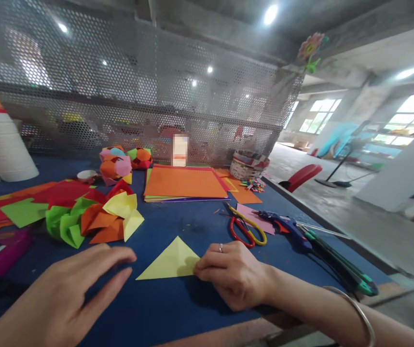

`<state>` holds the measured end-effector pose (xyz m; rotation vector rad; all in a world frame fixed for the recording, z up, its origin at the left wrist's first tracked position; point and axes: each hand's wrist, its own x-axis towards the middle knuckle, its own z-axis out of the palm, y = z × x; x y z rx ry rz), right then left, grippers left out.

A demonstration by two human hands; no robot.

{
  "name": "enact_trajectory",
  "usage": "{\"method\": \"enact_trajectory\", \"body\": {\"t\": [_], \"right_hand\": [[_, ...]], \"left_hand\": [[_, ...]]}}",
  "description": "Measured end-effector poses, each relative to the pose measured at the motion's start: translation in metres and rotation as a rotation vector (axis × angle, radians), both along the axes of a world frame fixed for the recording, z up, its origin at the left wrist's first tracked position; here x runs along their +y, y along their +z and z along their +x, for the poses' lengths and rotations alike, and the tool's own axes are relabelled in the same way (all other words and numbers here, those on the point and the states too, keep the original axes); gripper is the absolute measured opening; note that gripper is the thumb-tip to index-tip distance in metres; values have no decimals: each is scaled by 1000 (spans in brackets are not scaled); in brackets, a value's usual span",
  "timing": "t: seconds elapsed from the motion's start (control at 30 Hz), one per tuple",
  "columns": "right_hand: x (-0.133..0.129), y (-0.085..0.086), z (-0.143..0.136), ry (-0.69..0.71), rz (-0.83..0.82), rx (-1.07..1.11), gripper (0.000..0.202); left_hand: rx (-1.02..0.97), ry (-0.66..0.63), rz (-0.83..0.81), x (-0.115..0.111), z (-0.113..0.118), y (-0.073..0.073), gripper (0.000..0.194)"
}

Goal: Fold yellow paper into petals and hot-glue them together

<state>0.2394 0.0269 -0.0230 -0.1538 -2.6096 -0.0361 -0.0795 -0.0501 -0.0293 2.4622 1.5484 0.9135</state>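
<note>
A yellow paper (pixel 172 260) folded into a triangle lies on the blue table (pixel 156 313), its peak pointing away from me. My right hand (pixel 234 272), with a ring on one finger, pinches the triangle's right corner. My left hand (pixel 80 284) is just left of the paper, not touching it, with thumb and fingers apart and nothing between them. Folded paper pieces in green (pixel 69 221), orange (pixel 102 224) and yellow (pixel 125 212) sit beyond my left hand.
Scissors (pixel 248 229), a blue glue gun (pixel 294 231) and a green-black cutter (pixel 340 262) lie at the right. Behind are an orange paper stack (pixel 187 182), a basket (pixel 249 165) and paper balls (pixel 116 164). Stacked cups (pixel 6 140) and a purple tool (pixel 4 250) are left.
</note>
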Motion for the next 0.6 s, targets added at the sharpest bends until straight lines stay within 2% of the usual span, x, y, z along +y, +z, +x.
{"method": "enact_trajectory", "body": {"t": [0.07,0.13,0.2,0.27,0.33,0.47,0.6], "right_hand": [[-1,2,-3,-10,20,14,23],[-2,7,-8,-79,18,46,23],[-1,15,-15,-246,-49,63,24],[2,25,-24,-472,-183,16,23],[7,33,-32,-588,-356,-65,27],[17,35,-42,-530,-670,-155,41],[19,25,-45,-454,-762,-57,42]], "left_hand": [[-124,18,-285,15,16,12,29],[-287,21,-421,28,32,21,36],[-312,25,-438,38,45,27,34],[-304,26,-447,45,53,29,33],[-311,10,-456,49,57,28,31],[-391,-38,-460,52,58,20,28],[-410,-46,-463,51,58,15,28]]}}
